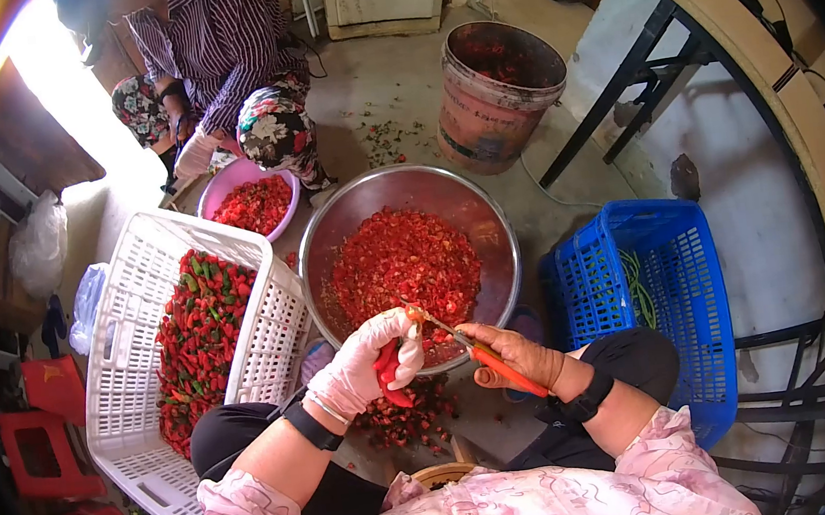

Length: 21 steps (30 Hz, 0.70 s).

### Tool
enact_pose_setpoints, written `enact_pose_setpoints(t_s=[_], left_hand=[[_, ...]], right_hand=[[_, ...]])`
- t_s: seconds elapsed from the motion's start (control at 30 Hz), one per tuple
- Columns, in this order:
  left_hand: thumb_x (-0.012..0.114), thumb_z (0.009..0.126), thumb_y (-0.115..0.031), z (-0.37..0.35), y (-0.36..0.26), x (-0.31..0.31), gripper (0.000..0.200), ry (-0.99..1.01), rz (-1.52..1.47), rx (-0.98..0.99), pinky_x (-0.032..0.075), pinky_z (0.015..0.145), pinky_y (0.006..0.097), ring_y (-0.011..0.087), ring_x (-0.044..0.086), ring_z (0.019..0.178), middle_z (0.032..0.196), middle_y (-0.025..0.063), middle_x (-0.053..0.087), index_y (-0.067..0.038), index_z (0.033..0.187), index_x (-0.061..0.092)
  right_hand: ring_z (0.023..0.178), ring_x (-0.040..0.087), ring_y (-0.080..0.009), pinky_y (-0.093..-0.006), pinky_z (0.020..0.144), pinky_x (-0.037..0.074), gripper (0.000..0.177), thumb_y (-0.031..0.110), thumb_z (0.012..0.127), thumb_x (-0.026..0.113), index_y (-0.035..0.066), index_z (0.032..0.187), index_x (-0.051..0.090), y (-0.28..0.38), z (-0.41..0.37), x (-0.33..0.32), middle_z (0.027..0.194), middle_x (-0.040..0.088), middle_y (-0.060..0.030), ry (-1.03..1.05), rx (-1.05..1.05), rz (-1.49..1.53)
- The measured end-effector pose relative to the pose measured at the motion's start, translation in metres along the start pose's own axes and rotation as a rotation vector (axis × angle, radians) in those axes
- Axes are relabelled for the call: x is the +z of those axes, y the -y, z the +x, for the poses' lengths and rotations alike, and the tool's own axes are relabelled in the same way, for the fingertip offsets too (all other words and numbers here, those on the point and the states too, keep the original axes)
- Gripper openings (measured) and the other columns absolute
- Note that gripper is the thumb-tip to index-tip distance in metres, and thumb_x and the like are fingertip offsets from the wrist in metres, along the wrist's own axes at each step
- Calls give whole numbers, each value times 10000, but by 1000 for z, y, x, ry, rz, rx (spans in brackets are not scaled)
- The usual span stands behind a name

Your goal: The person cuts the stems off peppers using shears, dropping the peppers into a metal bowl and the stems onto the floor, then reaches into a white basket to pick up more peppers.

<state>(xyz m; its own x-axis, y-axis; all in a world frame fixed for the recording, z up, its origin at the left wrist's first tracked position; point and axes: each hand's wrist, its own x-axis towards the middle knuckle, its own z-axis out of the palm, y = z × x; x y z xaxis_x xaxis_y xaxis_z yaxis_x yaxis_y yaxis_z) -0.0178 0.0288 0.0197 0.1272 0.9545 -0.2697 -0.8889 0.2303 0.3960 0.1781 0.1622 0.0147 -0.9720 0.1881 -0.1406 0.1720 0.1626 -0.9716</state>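
Observation:
My left hand (358,364), in a white glove, is closed around several red chili peppers (391,372) above the near rim of a metal bowl. One pepper piece (416,314) sticks up at its fingertips. My right hand (524,358), without a glove, is closed on orange-handled scissors (507,368); their blades point at that piece, and whether they touch it is hard to tell. Below both hands the metal bowl (484,220) holds cut red chili (404,268). To the left, a white plastic crate (125,298) is filled with whole red and green peppers (203,350).
A co-worker (211,57) sits at the upper left beside a pink basin (214,190) of cut chili. A stained bucket (493,113) stands beyond the bowl. A blue crate (689,309) is at my right, red stools (46,452) at far left. Scraps (409,419) lie below my hands.

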Motion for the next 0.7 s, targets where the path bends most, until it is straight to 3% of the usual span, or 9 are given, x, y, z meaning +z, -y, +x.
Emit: enact_pose_setpoints(t_s=[0.1,0.27,0.33,0.47,0.5,0.57,0.63,0.67,0.7], left_hand=[[511,845,-262,-1,0,1,240,-41,32,-24,302,341,244,144,396,406,549,43,449,-61,716,491],[519,833,-254,0,-3,2,264,-67,57,-28,298,340,242,144,394,403,523,48,437,-50,669,481],[508,843,-238,-1,-4,-4,204,-11,26,-45,302,350,240,142,425,441,563,43,462,-64,740,484],[499,848,-226,-3,-6,-3,199,-44,57,-27,299,346,239,135,413,424,548,44,459,-63,735,493],[503,844,-213,-7,-7,1,203,-85,177,-34,307,344,236,132,411,410,537,47,460,-53,718,500],[507,841,-199,-12,-5,1,209,-130,297,-47,315,342,233,130,409,397,526,50,462,-44,701,506],[503,847,-189,-15,0,-8,188,-234,897,-290,322,347,222,120,421,388,545,57,495,-33,746,525],[528,820,-283,-15,6,-14,274,-321,1077,-376,401,408,268,176,523,461,548,59,532,-25,730,557],[528,820,-283,-16,18,-32,274,-322,1076,-380,401,408,268,176,523,461,548,59,532,-25,730,557]], right_hand=[[807,438,-62,-197,720,391,635,230,740,696,11,1243,378,-1,2,-2,911,489,-2,18,-126,-158],[764,448,-52,-194,703,402,589,203,712,725,-4,1188,447,9,0,1,828,506,26,-45,-8,-32],[753,449,-46,-192,693,406,564,181,717,720,-5,1180,456,5,-1,2,815,504,33,-54,-31,-38],[755,450,-26,-177,681,409,461,120,740,695,5,1140,496,7,-3,-8,807,500,42,-15,22,-15],[755,450,-26,-177,681,409,461,120,740,695,5,1140,496,8,-3,-9,807,500,42,-13,23,-15],[772,455,-14,-166,692,412,404,104,748,685,16,1107,522,10,-4,-12,823,508,44,-204,140,125],[730,452,-6,-149,648,400,344,142,780,658,30,1080,533,5,-4,-16,840,507,59,-309,148,273],[733,466,-9,-154,650,411,337,136,780,657,30,1076,536,13,-6,-18,835,515,60,-331,149,287],[736,479,-12,-159,653,423,331,130,780,656,30,1073,538,20,-7,-19,831,523,61,-352,149,300]])
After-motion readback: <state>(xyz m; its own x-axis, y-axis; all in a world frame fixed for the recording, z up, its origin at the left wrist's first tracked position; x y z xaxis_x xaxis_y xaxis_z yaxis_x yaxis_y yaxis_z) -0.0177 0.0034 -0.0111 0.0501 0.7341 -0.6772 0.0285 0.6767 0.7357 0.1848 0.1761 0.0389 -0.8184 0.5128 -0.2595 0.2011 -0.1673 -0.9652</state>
